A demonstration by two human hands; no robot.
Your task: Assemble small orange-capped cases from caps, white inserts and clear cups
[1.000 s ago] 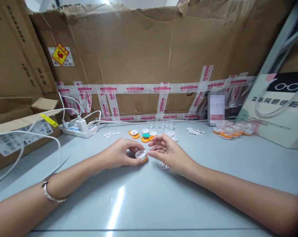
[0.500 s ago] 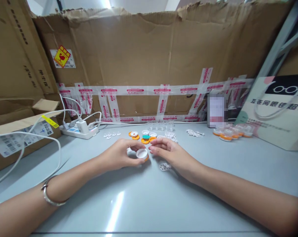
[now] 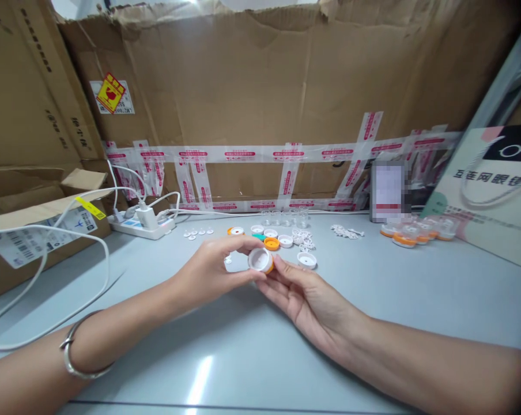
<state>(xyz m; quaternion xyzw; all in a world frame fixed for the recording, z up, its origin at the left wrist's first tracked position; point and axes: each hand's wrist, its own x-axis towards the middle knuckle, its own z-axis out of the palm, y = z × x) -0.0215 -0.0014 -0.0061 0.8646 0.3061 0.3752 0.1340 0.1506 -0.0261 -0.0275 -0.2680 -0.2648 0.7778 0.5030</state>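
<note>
A round white plastic cap with an orange rim [image 3: 259, 260] is tilted up above the table, its hollow white side turned toward me. My left hand [image 3: 226, 262] pinches it between thumb and fingers from the left. From the right, my right hand [image 3: 304, 288] grips its orange edge, thumb on top and fingers beneath; its palm is partly turned up. Just behind are an orange round cap [image 3: 272, 244], white round caps [image 3: 285, 241] and a teal piece [image 3: 258, 236]. Another white cap [image 3: 306, 260] lies behind my right hand. A small white part [image 3: 228, 259] shows beside my left fingers.
Small white pegs [image 3: 200, 231], clear cups [image 3: 286, 218] and white gear-like pieces [image 3: 302, 239] lie farther back. Finished-looking orange-and-clear units [image 3: 410, 231] sit right, near a phone [image 3: 388, 193] and paper bag [image 3: 494, 196]. A power strip [image 3: 143, 227] and cables lie left.
My right hand has turned palm-up and closed on the cap, which has risen and tilted toward me. The white gear-like piece near my right hand no longer shows.
</note>
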